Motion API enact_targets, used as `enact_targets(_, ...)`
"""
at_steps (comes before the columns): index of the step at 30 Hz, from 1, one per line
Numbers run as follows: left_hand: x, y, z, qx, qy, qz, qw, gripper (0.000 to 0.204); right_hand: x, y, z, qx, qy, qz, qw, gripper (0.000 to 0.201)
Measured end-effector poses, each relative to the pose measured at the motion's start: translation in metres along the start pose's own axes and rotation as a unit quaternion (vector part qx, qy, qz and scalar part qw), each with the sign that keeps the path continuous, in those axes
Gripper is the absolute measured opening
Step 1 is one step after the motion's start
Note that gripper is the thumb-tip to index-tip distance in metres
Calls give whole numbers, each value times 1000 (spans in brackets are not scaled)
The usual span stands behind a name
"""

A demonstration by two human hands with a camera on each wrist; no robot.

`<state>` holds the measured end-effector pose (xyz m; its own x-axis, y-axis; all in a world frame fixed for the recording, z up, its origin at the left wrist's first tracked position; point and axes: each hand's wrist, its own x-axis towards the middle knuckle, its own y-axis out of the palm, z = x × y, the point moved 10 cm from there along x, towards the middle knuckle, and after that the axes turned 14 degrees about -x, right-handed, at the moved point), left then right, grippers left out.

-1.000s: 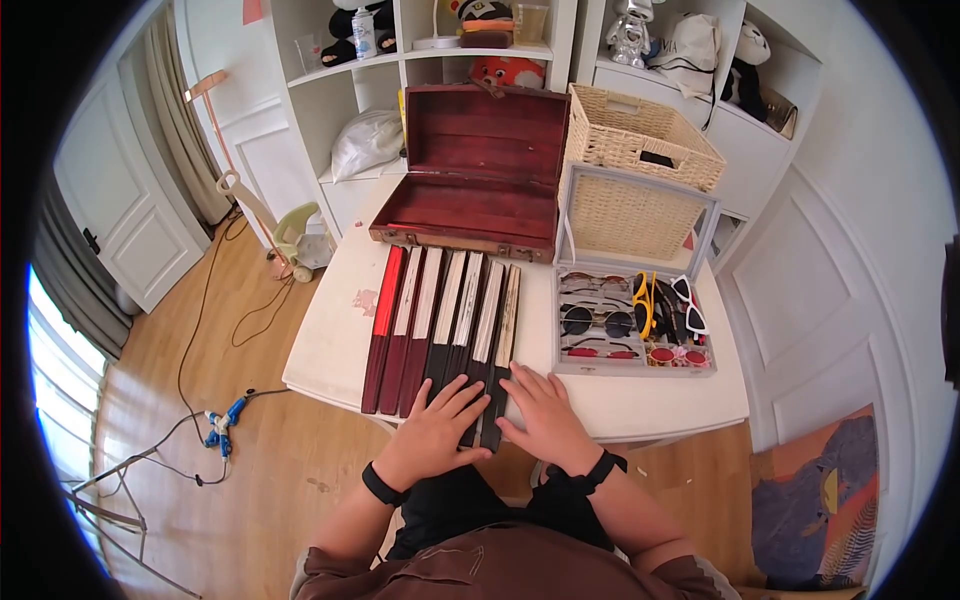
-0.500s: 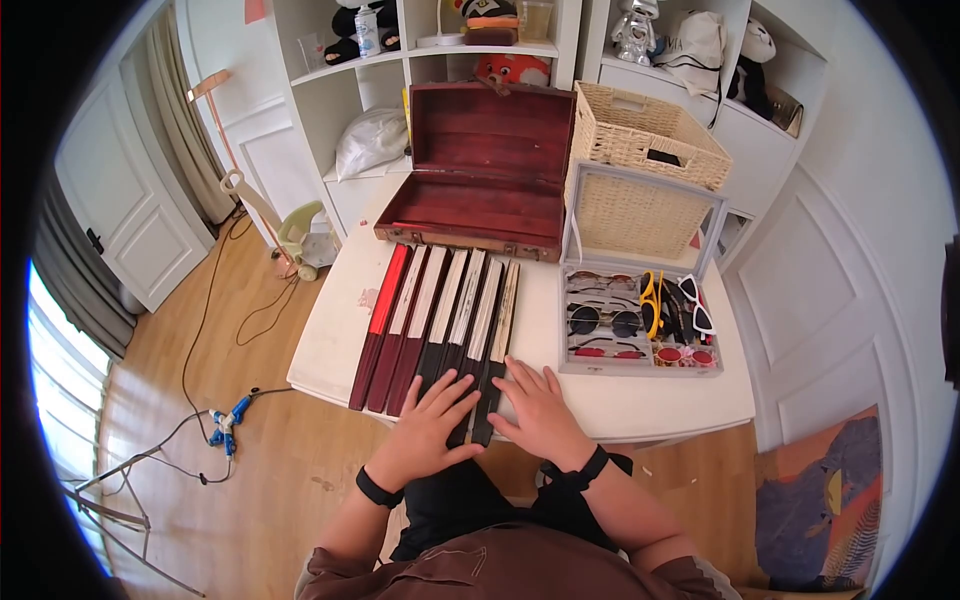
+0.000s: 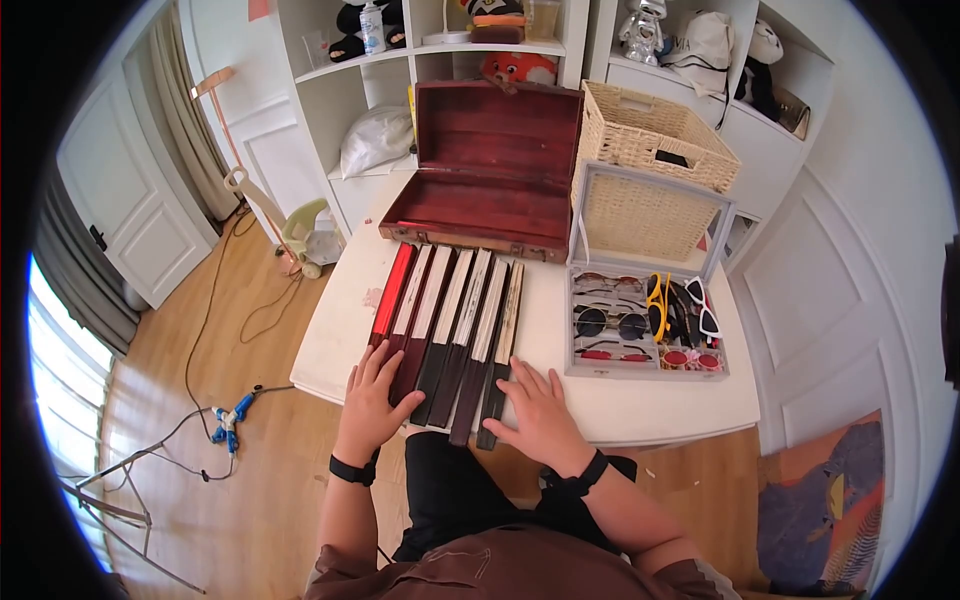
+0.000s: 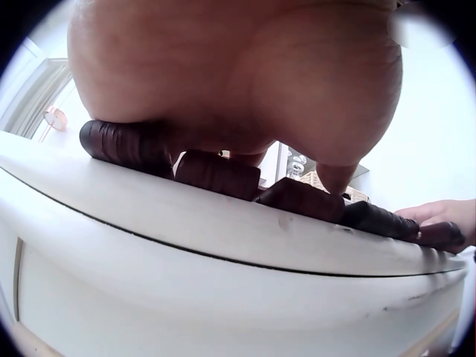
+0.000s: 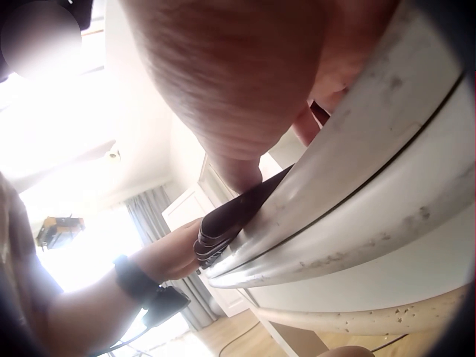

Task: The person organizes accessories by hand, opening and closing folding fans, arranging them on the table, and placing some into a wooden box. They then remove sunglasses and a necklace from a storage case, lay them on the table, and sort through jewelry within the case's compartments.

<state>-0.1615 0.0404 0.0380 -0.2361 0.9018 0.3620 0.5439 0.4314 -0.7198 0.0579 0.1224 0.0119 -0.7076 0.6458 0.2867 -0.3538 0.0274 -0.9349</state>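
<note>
A row of several books is lined up side by side on the white table, dark spines facing me and pale page edges behind; the leftmost book has a red edge. My left hand lies over the maroon spines at the left, fingers extended and thumb spread to the right. At the row's right end my right hand has straight fingers against the last black book. In the left wrist view, ribbed dark spines show beneath the palm near the table's edge.
Behind the books an old red-lined case stands open. To the right is a grey display box of sunglasses, lid raised, before a woven basket. White shelves stand behind. Cables and a blue connector lie on the floor.
My left hand has moved left from the middle black spines onto the maroon ones, uncovering the middle books' lower ends. The right hand has stayed at the row's right end.
</note>
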Motion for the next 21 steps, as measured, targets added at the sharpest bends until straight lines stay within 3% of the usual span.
enact_targets(21, -1, -18, 15, 73, -36, -15, 997, 56, 19, 8, 20, 12, -38, -3, 999, 57)
